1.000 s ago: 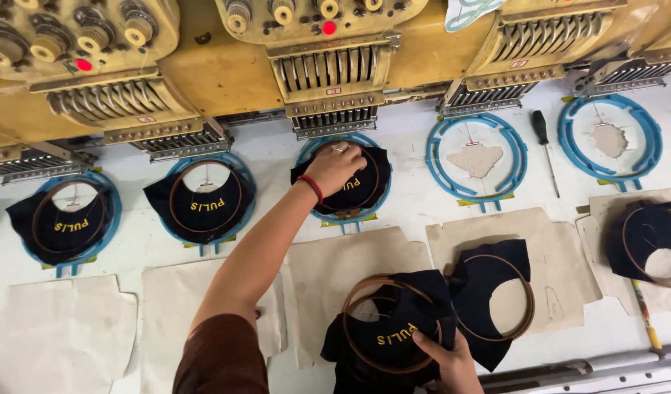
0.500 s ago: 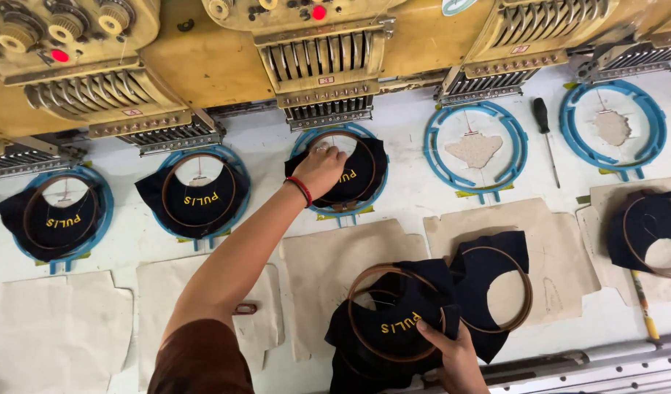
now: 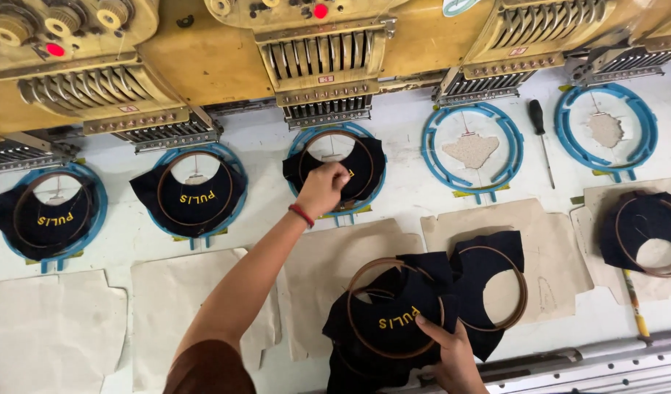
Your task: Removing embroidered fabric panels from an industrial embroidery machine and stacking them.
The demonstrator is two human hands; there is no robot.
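Blue frames: five on counter [image 3: 394,182]
Empty frames: two
Left hand [image 3: 322,188]: pinching hooped cloth [image 3: 357,164]
Right hand [image 3: 452,354]: fingers spread, pressing loose hoop [image 3: 394,321]

Black-handled screwdriver [image 3: 540,138] between empty blue hoops [image 3: 472,149]

Matt black cloth [image 3: 394,321] stretched in a thin brown wooden-looking hoop [image 3: 350,310], embroidered in raised yellow thread. Left of it lie pale, flat, paper-like backing sheets [image 3: 182,306], slightly creased. Above it, smooth blue plastic frames [image 3: 472,149] rest on a white, matt table [image 3: 408,197] beneath yellowish painted metal machine heads [image 3: 204,58] with ribbed metal grilles.
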